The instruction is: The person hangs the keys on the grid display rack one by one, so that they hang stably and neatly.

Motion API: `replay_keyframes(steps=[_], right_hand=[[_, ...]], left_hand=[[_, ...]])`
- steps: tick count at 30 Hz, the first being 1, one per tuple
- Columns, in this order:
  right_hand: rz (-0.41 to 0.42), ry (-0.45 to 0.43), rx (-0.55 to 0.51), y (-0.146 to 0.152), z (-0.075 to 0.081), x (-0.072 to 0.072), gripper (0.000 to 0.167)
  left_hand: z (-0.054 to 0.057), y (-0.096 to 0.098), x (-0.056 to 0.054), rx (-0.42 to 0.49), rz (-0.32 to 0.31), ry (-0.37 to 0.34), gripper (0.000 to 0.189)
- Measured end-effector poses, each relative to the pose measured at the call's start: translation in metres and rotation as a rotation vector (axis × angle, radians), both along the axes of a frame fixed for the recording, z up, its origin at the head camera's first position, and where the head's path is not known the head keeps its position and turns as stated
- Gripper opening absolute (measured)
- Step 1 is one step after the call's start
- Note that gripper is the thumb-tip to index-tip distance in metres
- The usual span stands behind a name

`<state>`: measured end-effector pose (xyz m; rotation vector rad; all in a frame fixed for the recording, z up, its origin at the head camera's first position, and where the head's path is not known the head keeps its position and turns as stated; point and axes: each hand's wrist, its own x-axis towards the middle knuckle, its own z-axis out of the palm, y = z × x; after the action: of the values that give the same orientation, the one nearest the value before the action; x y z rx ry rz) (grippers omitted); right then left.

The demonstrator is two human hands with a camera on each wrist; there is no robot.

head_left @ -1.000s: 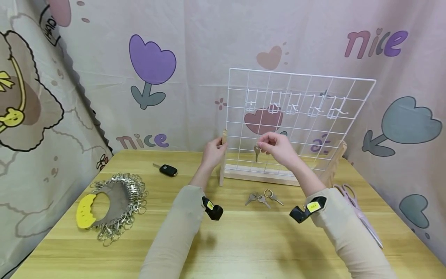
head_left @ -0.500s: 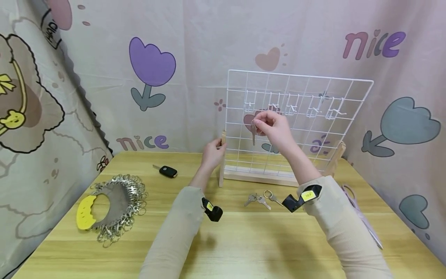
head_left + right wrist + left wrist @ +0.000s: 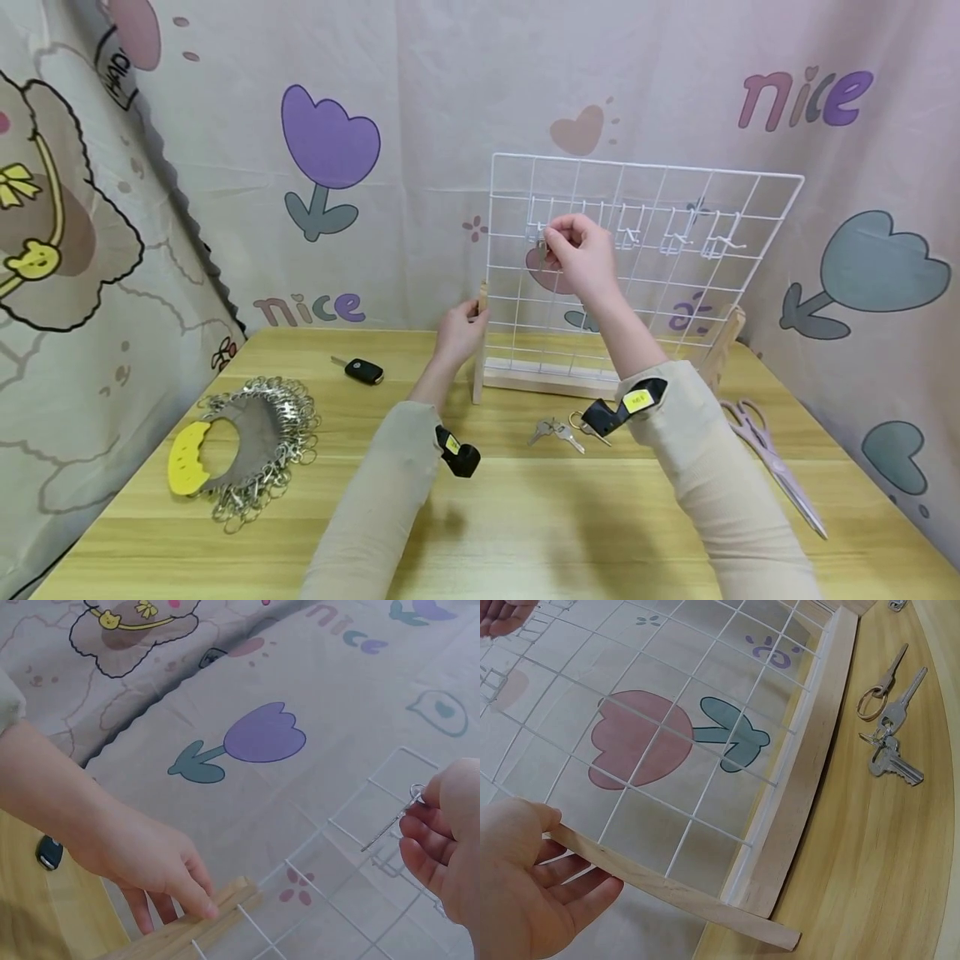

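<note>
My right hand pinches a key by its small ring, with the blade hanging down. It is raised in front of the white wire grid, close to the leftmost hook. My left hand grips the wooden upright at the grid stand's left side, thumb on one face and fingers on the other. Small white hooks hang in a row along the grid's upper part; my right hand covers one of them in the head view.
Several loose keys, one on a brass ring, lie before the stand's wooden base. At left are a black car key and a ring sizer set with a yellow piece. Purple scissors lie at right.
My right hand has lifted the key from low on the grid up and slightly left to the hook row. The left hand keeps its grip on the upright.
</note>
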<state>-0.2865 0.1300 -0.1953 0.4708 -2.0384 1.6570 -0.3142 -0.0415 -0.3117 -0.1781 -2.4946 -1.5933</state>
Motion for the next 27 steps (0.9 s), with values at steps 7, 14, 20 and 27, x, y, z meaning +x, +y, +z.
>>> replay_keyframes(steps=[7, 14, 20, 27], right_hand=[[-0.021, -0.019, -0.011, -0.003, -0.003, -0.006, 0.011], [-0.012, -0.037, 0.029, 0.0, -0.01, -0.009, 0.016], [-0.021, -0.076, 0.061, 0.004, -0.017, -0.008, 0.015], [0.032, -0.164, 0.062, 0.02, -0.042, -0.008, 0.017]], left_hand=[[-0.004, 0.001, -0.001, -0.006, 0.0, -0.011, 0.048], [-0.006, 0.002, -0.001, -0.001, 0.002, 0.002, 0.046], [-0.006, 0.001, -0.002, -0.001, 0.009, 0.003, 0.047], [-0.004, 0.0, -0.002, -0.009, 0.005, 0.013, 0.046]])
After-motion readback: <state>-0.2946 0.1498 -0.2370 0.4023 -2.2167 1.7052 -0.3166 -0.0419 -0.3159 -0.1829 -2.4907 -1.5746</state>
